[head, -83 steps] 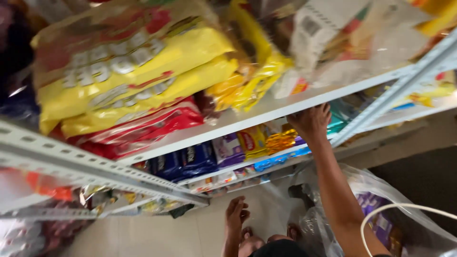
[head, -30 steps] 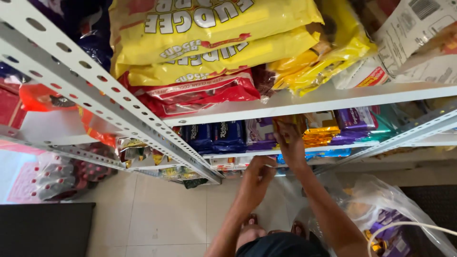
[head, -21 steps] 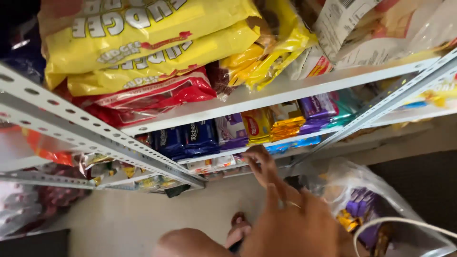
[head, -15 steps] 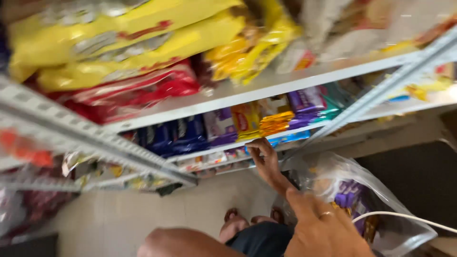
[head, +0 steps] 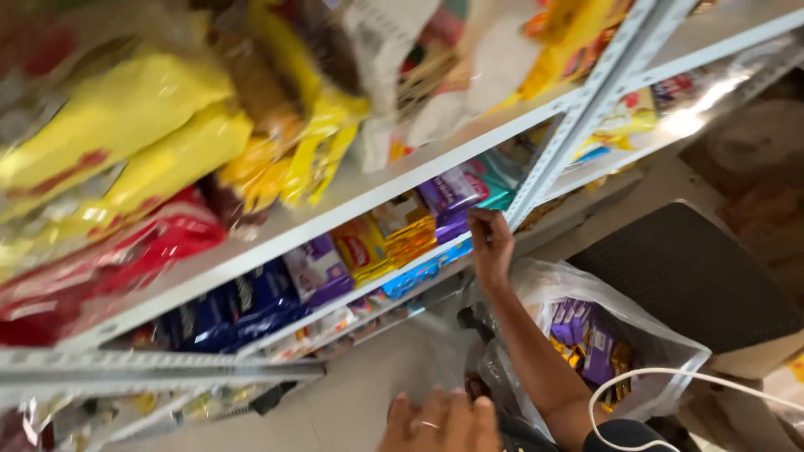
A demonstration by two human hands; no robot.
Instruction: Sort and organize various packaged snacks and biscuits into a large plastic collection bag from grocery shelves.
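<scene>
Head camera view, tilted and motion-blurred, looking down along a white metal shelving unit (head: 394, 180) packed with snack packets. The right hand (head: 490, 243) reaches up to the middle shelf, its arm running diagonally from the lower right, fingers pointing up and slightly left. The fingertips rest at the front edge of that shelf, just beside a purple packet (head: 450, 194) that lies with its long axis running back into the shelf, glossy short end facing outward; blur hides whether the fingers grasp the packet or only touch it. The left hand (head: 440, 420) sits low at the bottom edge, back of the hand upward, fingers loosely spread and empty, a ring on one finger. Beside the right forearm stands a crinkled clear plastic bag (head: 649, 322) holding small purple packets (head: 578, 331), its mouth open upward. Farther left along the shelf lie orange packets (head: 406, 234), a yellow packet, and dark blue packets (head: 239, 305). Soft, bulging yellow bags (head: 126, 142) and a shiny red bag (head: 126, 264) fill the shelf above. A thin white cable (head: 670, 381) loops across the lower right.
</scene>
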